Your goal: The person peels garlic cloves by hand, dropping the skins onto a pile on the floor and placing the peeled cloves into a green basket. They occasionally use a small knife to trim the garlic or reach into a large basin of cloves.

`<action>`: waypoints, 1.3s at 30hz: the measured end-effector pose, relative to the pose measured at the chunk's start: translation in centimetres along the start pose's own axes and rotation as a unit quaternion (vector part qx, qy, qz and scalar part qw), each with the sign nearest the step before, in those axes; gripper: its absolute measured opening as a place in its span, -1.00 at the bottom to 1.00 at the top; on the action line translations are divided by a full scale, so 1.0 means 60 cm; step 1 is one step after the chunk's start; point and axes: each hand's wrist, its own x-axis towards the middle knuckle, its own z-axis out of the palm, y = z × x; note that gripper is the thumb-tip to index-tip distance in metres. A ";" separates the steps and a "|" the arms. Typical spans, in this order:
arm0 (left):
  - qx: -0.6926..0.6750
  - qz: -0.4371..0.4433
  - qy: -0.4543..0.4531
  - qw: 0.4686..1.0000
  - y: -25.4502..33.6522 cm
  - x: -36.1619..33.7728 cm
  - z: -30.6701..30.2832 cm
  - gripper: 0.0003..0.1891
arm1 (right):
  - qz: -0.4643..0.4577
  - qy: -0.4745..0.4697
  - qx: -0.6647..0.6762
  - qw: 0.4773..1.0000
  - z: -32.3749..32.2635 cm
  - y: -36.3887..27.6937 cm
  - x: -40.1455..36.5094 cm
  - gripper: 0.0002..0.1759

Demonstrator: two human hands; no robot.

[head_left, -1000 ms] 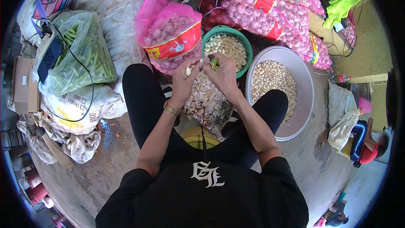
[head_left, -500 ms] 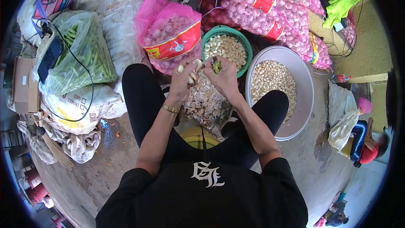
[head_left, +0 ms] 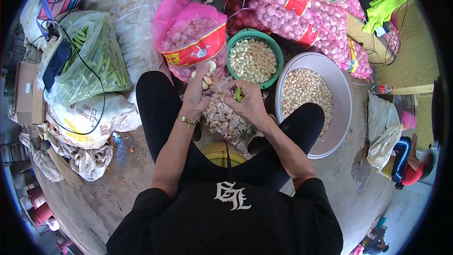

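Several garlic cloves [head_left: 206,82] lie in my left hand [head_left: 196,93], whose fingers are curled round them above the peel pile. My right hand [head_left: 248,101] is closed on a small green-handled tool [head_left: 239,94]; its working end is hard to make out. Loose garlic skins [head_left: 226,115] are heaped on the floor below both hands. Just beyond my right hand stands a green basket [head_left: 278,47] of peeled cloves [head_left: 252,60]. To its right, a wide pale tub [head_left: 339,113] holds many unpeeled cloves [head_left: 306,92].
An open pink mesh bag of garlic [head_left: 191,35] stands beyond my left hand. More full garlic bags [head_left: 325,33] are stacked at the back right. A plastic bag of green vegetables [head_left: 101,56] sits at the left. Another person [head_left: 415,167] is at the far right.
My hands have moved apart. My left hand has turned more upright with the cloves, and my right hand has come slightly down and away from the green basket.
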 end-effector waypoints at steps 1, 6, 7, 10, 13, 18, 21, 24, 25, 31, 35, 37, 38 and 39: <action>-0.015 0.009 -0.048 0.999 0.004 0.000 -0.004 -0.76 | 0.018 -0.018 0.003 1.000 -0.002 0.001 -0.001 -0.87; -0.162 -0.009 -0.204 0.966 0.015 -0.022 0.023 -0.75 | -0.001 -0.066 0.019 0.998 -0.022 -0.005 0.013 -0.89; -0.163 -0.005 -0.189 0.968 0.019 -0.030 0.033 -0.76 | -0.035 -0.075 0.035 0.996 -0.023 -0.006 0.014 -0.89; -0.172 -0.005 -0.177 0.969 0.026 -0.043 0.045 -0.78 | -0.024 -0.147 0.057 0.987 -0.029 -0.015 0.014 -0.90; -0.139 0.007 -0.176 0.975 0.015 -0.031 0.024 -0.79 | 0.037 -0.108 0.016 0.993 -0.029 -0.039 0.018 -0.86; 0.062 0.066 -0.041 0.995 0.005 -0.042 0.038 -0.74 | -0.030 0.035 0.038 0.998 0.006 -0.044 0.037 -0.79; 0.138 0.120 -0.069 0.981 -0.002 -0.033 0.028 -0.75 | -0.022 0.047 0.025 0.998 0.007 -0.029 0.042 -0.81; 0.193 0.186 -0.077 0.960 0.002 -0.040 0.046 -0.75 | -0.027 0.031 -0.013 0.999 -0.012 -0.024 0.044 -0.84; 0.236 0.176 -0.083 0.952 0.009 -0.044 0.052 -0.74 | -0.038 0.017 -0.040 0.998 -0.019 -0.023 0.045 -0.87; 0.303 0.201 -0.087 0.928 0.006 -0.045 0.051 -0.72 | -0.077 -0.043 -0.035 0.995 -0.027 -0.012 0.043 -0.79; 0.322 0.255 -0.080 0.908 -0.004 -0.039 0.050 -0.74 | -0.090 -0.054 -0.048 0.993 -0.028 -0.005 0.045 -0.77; 0.318 0.247 -0.086 0.911 -0.008 -0.038 0.050 -0.74 | -0.068 -0.052 -0.034 0.996 -0.028 -0.007 0.046 -0.79; 0.315 0.237 -0.090 0.915 -0.009 -0.038 0.050 -0.74 | -0.068 -0.051 -0.035 0.996 -0.027 -0.007 0.047 -0.79; 0.315 0.237 -0.091 0.915 -0.009 -0.038 0.050 -0.74 | -0.081 -0.048 -0.039 0.995 -0.027 -0.005 0.048 -0.79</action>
